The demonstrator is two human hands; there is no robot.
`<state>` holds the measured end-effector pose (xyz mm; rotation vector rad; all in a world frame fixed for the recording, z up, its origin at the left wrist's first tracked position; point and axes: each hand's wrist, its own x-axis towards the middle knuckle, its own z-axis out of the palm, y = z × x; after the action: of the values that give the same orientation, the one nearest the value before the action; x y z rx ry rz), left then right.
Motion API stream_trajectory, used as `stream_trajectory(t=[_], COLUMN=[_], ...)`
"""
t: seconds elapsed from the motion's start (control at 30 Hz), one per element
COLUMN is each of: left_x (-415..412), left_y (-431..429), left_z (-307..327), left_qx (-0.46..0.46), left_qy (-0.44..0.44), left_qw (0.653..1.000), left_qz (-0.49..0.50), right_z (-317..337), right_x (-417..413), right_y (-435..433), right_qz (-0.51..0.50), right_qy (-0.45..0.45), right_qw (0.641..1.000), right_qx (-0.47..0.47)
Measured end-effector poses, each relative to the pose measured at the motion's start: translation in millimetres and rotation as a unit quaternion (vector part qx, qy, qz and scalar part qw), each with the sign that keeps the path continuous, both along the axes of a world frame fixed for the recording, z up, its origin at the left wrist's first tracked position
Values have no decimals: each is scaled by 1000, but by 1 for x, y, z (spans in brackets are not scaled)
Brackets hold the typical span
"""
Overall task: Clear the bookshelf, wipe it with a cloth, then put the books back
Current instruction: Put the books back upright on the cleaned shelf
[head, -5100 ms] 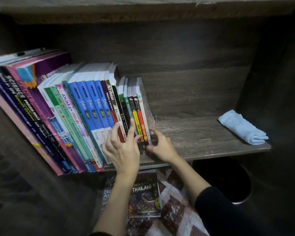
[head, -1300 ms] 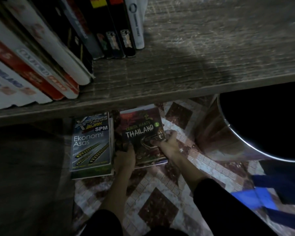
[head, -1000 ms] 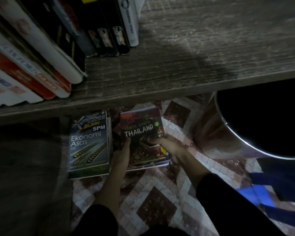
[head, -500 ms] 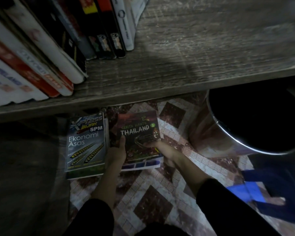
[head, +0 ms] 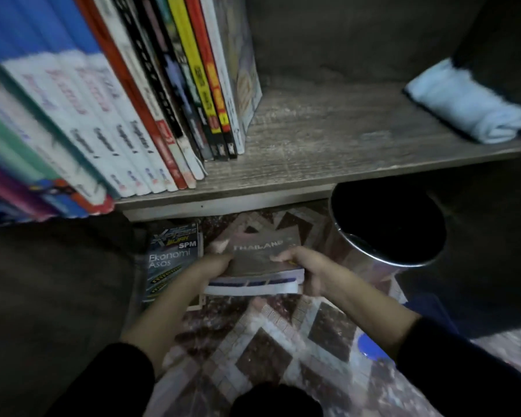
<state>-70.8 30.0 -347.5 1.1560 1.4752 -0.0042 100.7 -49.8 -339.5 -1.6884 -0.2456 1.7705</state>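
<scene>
Left hand (head: 218,266), right hand (head: 309,273) around stack (head: 254,263)

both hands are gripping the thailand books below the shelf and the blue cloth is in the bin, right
Not quite. The head view shows the blue cloth lying on the right end of the shelf, not in the bin. The left hand and right hand do grip the Thailand books below the shelf.

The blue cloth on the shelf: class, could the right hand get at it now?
Probably not yet: the right hand grips the Thailand book stack with the left hand. The cloth itself lies uncovered on the shelf.
</scene>
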Motion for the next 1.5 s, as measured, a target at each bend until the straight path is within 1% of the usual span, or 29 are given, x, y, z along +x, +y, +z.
stream_trajectory(t=[0.07,0.13,0.23,0.33,0.43,0.53,0.63,0.77,0.87,1.0,1.1,1.17,1.27,1.37,1.4,1.43,1.47,1.5], left_x=[-2,-3,-3,-2,1,7,17,30,42,61,72,77,79,83,84,85,86,87], left_y=[-8,-20,-36,-56,-74,-91,-105,-111,-107,-104,-108,-107,-100,-90,-87,-87,-85,-86], left_z=[31,60,102,143,180,206,229,249,248,224,205,194,187,181,180,180,179,182], left_qx=[10,23,30,37,57,58,92,146,150,170,166,155,144,127,122,117,115,113], left_qy=[-9,2,-8,-28,-42,-52,-59,-116,-170,-191,-206,-208,-198,-205,-210,-216,-222,-226], left_qw=[999,997,994,988,984,978,970,968,969,967,961,960,963,960,958,955,952,951], left_qz=[-36,-70,-102,-145,-164,-194,-217,-169,-94,15,80,106,115,143,154,164,174,181], right_z=[29,61,104,152,194,227,247,262,262,255,246,239,228,215,213,208,206,205], right_x=[-1,-4,-9,-14,-15,-16,-13,-8,4,26,42,51,55,57,56,57,57,56], right_y=[-16,-38,-64,-97,-128,-157,-176,-182,-170,-150,-136,-127,-116,-102,-98,-93,-88,-86], right_qz=[-17,-34,-50,-66,-77,-81,-104,-162,-178,-159,-114,-89,-70,-85,-84,-78,-62,-32], right_qy=[28,40,38,19,-4,-25,-47,-64,-91,-139,-177,-184,-179,-191,-211,-249,-309,-395], right_qw=[999,999,998,996,994,991,983,962,952,948,949,955,961,952,946,936,918,885], right_qx=[-3,8,32,58,80,103,142,208,232,239,233,216,198,223,232,236,241,244])
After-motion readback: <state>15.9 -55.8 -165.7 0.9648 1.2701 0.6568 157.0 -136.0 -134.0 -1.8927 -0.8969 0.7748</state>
